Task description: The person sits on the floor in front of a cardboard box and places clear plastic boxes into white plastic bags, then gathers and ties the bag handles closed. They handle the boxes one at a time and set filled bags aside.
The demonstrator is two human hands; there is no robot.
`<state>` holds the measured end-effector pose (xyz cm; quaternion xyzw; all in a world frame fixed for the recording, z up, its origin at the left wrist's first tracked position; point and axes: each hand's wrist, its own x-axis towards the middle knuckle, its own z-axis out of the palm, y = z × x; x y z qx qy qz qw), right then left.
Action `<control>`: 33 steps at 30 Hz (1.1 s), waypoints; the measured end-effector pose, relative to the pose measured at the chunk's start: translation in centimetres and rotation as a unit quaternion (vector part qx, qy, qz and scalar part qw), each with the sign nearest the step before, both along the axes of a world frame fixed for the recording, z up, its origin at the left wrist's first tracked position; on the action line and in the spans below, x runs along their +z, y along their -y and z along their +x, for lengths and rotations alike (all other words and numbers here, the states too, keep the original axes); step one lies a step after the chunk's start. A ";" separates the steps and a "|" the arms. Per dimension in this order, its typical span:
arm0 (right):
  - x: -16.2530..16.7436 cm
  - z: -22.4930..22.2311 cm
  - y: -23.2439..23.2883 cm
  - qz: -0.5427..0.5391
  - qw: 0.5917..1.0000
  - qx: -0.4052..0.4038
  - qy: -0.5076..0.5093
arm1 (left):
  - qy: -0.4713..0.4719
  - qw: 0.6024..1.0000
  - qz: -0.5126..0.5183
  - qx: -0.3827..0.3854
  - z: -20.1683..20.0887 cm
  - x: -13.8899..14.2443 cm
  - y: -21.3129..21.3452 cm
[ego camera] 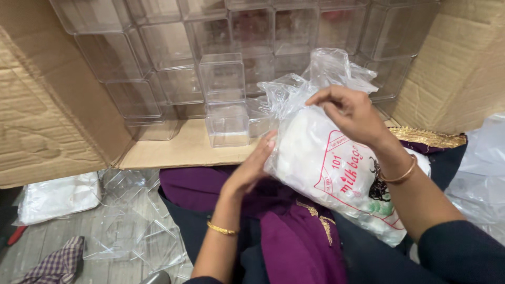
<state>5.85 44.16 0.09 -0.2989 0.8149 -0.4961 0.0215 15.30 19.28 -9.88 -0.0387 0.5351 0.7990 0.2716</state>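
Observation:
A clear plastic bag (321, 158) stuffed with white material and printed in red lies across my lap on purple cloth (286, 221). My right hand (350, 110) pinches the bag's open top from above, fingers closed on the film. My left hand (251, 168) presses flat against the bag's left side, fingers extended. Both wrists wear gold bangles.
A large cardboard box (47, 121) lies open on its side ahead, stacked with several clear plastic cubes (222, 79). Loose clear containers (137, 221) sit on the floor at left, beside a white packet (55, 197) and a checked cloth (58, 265). More clear plastic (481, 173) is at right.

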 end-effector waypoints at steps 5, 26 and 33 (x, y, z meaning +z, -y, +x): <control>1.6 -0.1 2.3 0.145 0.964 0.180 -0.132 | -0.159 0.980 -0.110 -0.036 -2.8 -1.3 0.4; -1.7 1.0 -5.0 0.402 0.887 0.189 -0.127 | -0.382 0.830 -0.401 -0.071 -4.4 2.8 -6.7; -1.7 1.4 -4.2 0.379 0.887 0.214 -0.150 | -0.344 0.850 -0.386 -0.104 -4.6 1.9 -6.4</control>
